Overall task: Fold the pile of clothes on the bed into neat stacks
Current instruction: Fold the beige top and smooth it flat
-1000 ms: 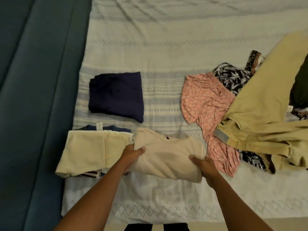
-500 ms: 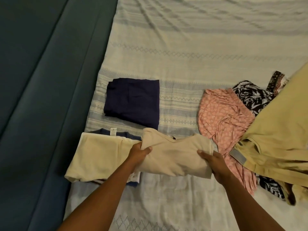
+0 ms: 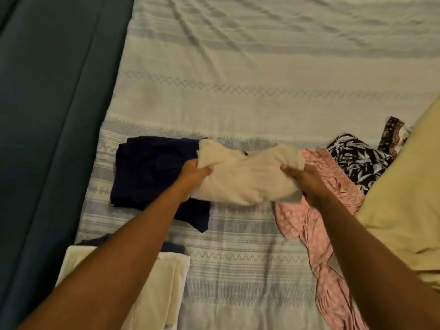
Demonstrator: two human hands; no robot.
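A folded cream garment (image 3: 245, 177) hangs between both hands above the bed. My left hand (image 3: 194, 173) grips its left edge and my right hand (image 3: 302, 179) grips its right edge. The garment overlaps the right side of a folded navy garment (image 3: 152, 172) lying on the bedspread. Near the front left lies a folded pale yellow piece (image 3: 164, 289) on top of a dark one, partly hidden by my left forearm. To the right sits the unfolded pile: a pink patterned garment (image 3: 331, 234), a black-and-white floral piece (image 3: 357, 160) and tan trousers (image 3: 404, 206).
The striped white bedspread (image 3: 250, 86) stretches bare toward the far side. A dark teal padded surface (image 3: 52, 115) runs along the left edge of the bed.
Both hands have carried the folded cream garment away from beside the pale yellow piece, forward over the right part of the navy garment. The camera view has shifted too.
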